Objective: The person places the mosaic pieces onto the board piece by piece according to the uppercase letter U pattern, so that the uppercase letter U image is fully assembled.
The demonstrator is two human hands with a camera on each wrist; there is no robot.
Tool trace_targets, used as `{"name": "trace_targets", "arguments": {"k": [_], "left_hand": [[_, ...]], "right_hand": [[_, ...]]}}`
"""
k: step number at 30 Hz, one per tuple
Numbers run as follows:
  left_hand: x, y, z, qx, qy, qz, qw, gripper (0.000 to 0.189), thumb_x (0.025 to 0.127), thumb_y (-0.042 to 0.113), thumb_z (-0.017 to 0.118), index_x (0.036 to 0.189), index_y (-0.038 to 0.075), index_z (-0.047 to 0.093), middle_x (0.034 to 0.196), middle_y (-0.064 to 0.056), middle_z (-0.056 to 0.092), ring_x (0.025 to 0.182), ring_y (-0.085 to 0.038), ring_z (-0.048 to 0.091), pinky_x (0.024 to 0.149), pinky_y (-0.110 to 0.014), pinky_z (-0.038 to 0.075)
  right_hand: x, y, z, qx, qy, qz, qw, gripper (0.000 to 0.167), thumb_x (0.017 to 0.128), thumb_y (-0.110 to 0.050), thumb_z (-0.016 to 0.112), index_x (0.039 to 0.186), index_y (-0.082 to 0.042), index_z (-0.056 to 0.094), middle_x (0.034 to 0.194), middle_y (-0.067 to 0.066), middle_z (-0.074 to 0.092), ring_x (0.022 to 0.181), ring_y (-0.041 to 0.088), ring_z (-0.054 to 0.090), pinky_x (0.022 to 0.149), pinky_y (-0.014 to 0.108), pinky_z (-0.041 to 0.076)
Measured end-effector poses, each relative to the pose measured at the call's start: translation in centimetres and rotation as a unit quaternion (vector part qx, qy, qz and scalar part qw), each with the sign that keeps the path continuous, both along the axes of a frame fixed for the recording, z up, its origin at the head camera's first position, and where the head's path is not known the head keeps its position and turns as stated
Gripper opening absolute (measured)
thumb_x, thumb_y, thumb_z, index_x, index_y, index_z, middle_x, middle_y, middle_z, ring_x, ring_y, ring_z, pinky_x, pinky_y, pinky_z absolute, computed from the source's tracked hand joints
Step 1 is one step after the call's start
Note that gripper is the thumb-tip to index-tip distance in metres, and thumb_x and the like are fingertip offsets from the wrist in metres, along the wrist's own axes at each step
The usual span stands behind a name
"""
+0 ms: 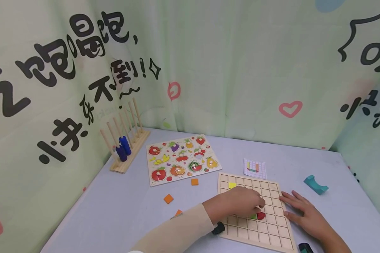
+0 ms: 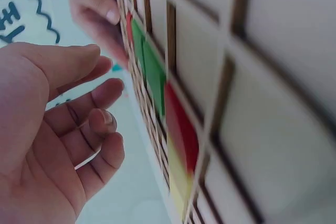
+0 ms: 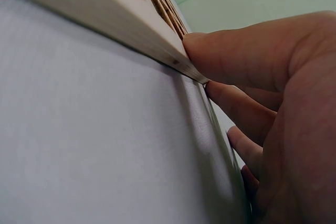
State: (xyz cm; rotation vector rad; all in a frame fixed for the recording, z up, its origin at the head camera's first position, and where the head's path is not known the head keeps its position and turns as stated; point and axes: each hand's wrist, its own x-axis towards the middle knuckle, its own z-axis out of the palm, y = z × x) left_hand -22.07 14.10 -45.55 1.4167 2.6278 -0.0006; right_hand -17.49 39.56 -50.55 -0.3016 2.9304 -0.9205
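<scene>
A wooden grid board [image 1: 273,230] lies on the table. My left hand [image 1: 245,201] is over its middle with loosely bent fingers, and in the left wrist view nothing shows between them. Close by on the grid are a green piece [image 2: 154,74], a red piece [image 2: 181,129] and a yellow piece [image 2: 179,182]. The head view shows a rounded red piece [image 1: 261,216] just under the left fingertips, next to partly covered green. My right hand [image 1: 308,216] touches the board's right edge with fingers spread and its thumb [image 3: 236,56] against the rim.
Behind the board lies a pattern card [image 1: 254,169]. A fruit puzzle board [image 1: 183,160] and a peg rack [image 1: 133,151] with blue pieces stand to the left. Orange squares [image 1: 168,199] lie loose near the left forearm. A teal arch block [image 1: 316,185] sits at the right.
</scene>
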Motion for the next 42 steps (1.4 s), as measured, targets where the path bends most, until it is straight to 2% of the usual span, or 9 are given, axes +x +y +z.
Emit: {"name": "trace_targets", "arguments": {"k": [5,10,18,24,29,37,42], "left_hand": [[-0.9,-1.8,0.3,0.011,-0.016,0.02,0.9996,0.022,0.098,0.036,0.058,0.118,0.036,0.066,0.099,0.021,0.057,0.084,0.005,0.049,0.073,-0.018,0.044],[-1.3,-3.3,0.3,0.025,-0.027,0.031,0.9988,0.022,0.097,0.035,0.06,0.118,0.035,0.067,0.098,0.02,0.057,0.08,0.005,0.048,0.072,-0.018,0.043],[-2.0,-6.0,0.1,0.049,-0.021,0.04,0.9978,0.019,0.097,0.03,0.062,0.114,0.029,0.069,0.091,0.017,0.056,0.077,0.001,0.048,0.068,-0.016,0.041],[-2.4,-8.7,-0.3,0.069,-0.03,0.061,0.9953,0.018,0.095,0.027,0.064,0.112,0.025,0.071,0.093,0.015,0.059,0.077,0.0,0.05,0.068,-0.015,0.042],[-2.8,-11.0,-0.1,0.081,-0.045,0.1,0.9906,0.019,0.093,0.026,0.067,0.112,0.023,0.071,0.094,0.014,0.06,0.079,-0.001,0.051,0.07,-0.017,0.044],[-3.9,-14.6,-0.4,0.085,-0.079,0.185,0.9759,0.023,0.088,0.026,0.074,0.11,0.024,0.071,0.099,0.014,0.063,0.087,-0.003,0.055,0.075,-0.022,0.048],[-4.2,-16.5,-0.5,0.093,-0.08,0.206,0.9709,0.025,0.086,0.021,0.076,0.11,0.022,0.071,0.099,0.011,0.062,0.083,-0.006,0.054,0.074,-0.023,0.049]], "right_hand": [[-0.1,0.2,0.0,0.007,-0.007,-0.003,0.9999,0.061,0.09,-0.037,0.067,0.14,-0.006,0.052,0.148,0.023,0.038,0.14,0.049,0.012,0.095,0.076,0.017],[0.0,0.4,-0.1,0.004,-0.007,-0.004,1.0,0.061,0.089,-0.036,0.068,0.14,-0.006,0.052,0.148,0.023,0.038,0.14,0.049,0.012,0.095,0.076,0.017],[0.1,0.3,-0.1,-0.002,-0.004,0.0,1.0,0.059,0.09,-0.036,0.068,0.139,-0.007,0.054,0.147,0.022,0.039,0.14,0.049,0.014,0.094,0.076,0.018],[0.2,0.4,-0.2,0.003,-0.005,-0.004,1.0,0.059,0.09,-0.036,0.068,0.138,-0.007,0.054,0.148,0.02,0.039,0.14,0.048,0.012,0.095,0.076,0.018],[0.1,0.3,-0.3,0.007,-0.007,0.0,1.0,0.059,0.09,-0.036,0.067,0.139,-0.006,0.053,0.148,0.022,0.038,0.139,0.049,0.013,0.094,0.076,0.018],[0.1,0.2,-0.2,-0.002,-0.009,0.001,1.0,0.06,0.089,-0.037,0.068,0.139,-0.006,0.053,0.148,0.023,0.038,0.139,0.05,0.013,0.094,0.076,0.018],[-0.1,0.1,-0.1,0.0,-0.016,-0.004,0.9999,0.062,0.089,-0.039,0.068,0.14,-0.006,0.053,0.149,0.022,0.037,0.14,0.049,0.012,0.095,0.076,0.017]]}}
